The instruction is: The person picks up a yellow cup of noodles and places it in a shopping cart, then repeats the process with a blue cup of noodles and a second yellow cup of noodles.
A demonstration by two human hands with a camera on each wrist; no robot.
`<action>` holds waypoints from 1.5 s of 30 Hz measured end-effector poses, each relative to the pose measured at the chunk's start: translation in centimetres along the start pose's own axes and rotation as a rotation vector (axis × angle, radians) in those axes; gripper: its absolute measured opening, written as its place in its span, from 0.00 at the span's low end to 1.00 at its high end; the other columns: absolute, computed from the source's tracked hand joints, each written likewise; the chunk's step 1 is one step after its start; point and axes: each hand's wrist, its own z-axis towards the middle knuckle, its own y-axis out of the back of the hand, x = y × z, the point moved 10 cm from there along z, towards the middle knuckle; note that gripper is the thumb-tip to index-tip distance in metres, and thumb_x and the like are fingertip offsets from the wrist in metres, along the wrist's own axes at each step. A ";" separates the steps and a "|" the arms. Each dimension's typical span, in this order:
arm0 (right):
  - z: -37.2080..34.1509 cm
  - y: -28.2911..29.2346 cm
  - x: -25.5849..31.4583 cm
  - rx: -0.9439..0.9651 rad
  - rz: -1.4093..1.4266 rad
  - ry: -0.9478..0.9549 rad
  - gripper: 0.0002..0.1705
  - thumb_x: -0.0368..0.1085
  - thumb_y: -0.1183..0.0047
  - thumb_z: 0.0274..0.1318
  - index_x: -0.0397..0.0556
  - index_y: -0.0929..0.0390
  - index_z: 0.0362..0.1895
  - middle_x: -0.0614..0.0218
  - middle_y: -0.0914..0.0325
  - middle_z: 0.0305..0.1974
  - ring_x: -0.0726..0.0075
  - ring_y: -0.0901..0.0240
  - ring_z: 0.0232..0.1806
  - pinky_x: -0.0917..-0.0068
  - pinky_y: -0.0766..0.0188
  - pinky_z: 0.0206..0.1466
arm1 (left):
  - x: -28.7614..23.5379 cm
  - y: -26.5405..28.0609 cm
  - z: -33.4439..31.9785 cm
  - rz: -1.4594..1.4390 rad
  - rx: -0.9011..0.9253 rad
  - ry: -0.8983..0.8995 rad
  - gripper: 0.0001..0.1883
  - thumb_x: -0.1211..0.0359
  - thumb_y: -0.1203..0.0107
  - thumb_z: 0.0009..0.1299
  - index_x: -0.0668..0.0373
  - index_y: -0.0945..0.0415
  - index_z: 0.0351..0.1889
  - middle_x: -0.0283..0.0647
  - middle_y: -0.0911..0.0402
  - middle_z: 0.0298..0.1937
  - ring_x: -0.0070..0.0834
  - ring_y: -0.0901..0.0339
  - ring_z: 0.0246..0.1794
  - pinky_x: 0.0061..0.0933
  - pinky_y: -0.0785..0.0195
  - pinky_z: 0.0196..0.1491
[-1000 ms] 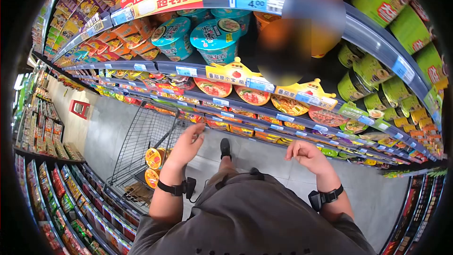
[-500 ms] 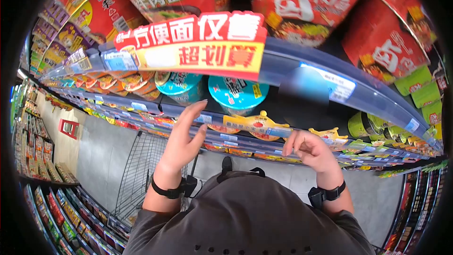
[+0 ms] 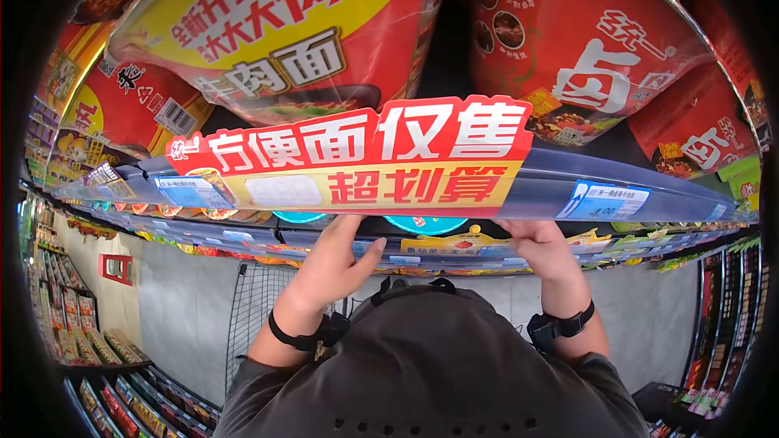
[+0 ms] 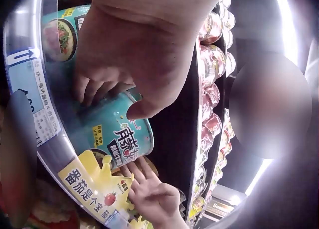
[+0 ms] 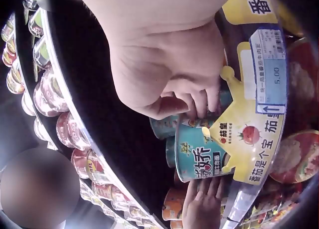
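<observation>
In the head view my left hand (image 3: 326,266) and right hand (image 3: 548,250) reach under a shelf edge, on either side of a teal noodle cup (image 3: 426,225). Seen from the left wrist, my left hand (image 4: 134,59) is over the cup (image 4: 117,129), thumb by its rim and fingers bent loosely; the right hand (image 4: 155,196) extends its fingers beside the cup's other side. From the right wrist, the right hand (image 5: 167,69) is next to the cup (image 5: 197,156), its fingertips partly hidden by a crown-shaped sign (image 5: 251,134). Whether either hand touches the cup is unclear.
A red and yellow sign (image 3: 357,158) hangs on the shelf edge above my hands. Large red noodle tubs (image 3: 588,49) stand on the upper shelf. A second teal cup (image 4: 62,37) is beside the first. A wire cart (image 3: 256,300) stands at the left on grey floor.
Both hands have moved forward and up to the shelf, their fingertips now partly under its edge. The view has come closer to the shelf, and the sign and red tubs look larger.
</observation>
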 end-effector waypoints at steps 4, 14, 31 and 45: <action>0.7 -2.0 2.5 0.104 0.095 0.197 0.52 0.11 0.64 0.38 0.39 0.41 0.77 0.50 0.42 0.79 0.49 0.51 0.84 0.49 0.55 0.84 | -0.8 -0.5 -0.1 -0.028 0.051 0.007 0.34 0.80 0.43 0.70 0.69 0.40 0.76 0.59 0.29 0.72 0.47 0.31 0.75 0.42 0.40 0.75; -2.6 -3.8 6.2 0.317 0.180 0.234 0.56 0.15 0.63 0.39 0.35 0.54 0.82 0.46 0.51 0.83 0.47 0.57 0.86 0.47 0.62 0.86 | -6.5 -1.0 -3.9 -0.096 -0.214 -0.111 0.40 0.79 0.44 0.68 0.76 0.47 0.79 0.63 0.35 0.76 0.48 0.35 0.78 0.41 0.42 0.76; -17.6 -4.7 -2.5 0.742 0.365 -0.137 0.52 0.31 0.49 0.57 0.38 0.58 0.83 0.48 0.52 0.83 0.46 0.55 0.85 0.48 0.62 0.86 | -13.4 -13.0 -22.8 0.081 -0.329 0.284 0.37 0.77 0.43 0.67 0.70 0.40 0.77 0.60 0.29 0.71 0.53 0.29 0.72 0.45 0.38 0.73; -22.8 -11.4 -7.2 0.933 0.257 -0.404 0.55 0.26 0.55 0.47 0.39 0.56 0.84 0.51 0.49 0.83 0.47 0.50 0.84 0.48 0.56 0.85 | -14.5 -14.0 -34.2 0.216 -0.328 0.532 0.36 0.72 0.41 0.71 0.67 0.40 0.78 0.61 0.30 0.72 0.56 0.29 0.71 0.43 0.35 0.72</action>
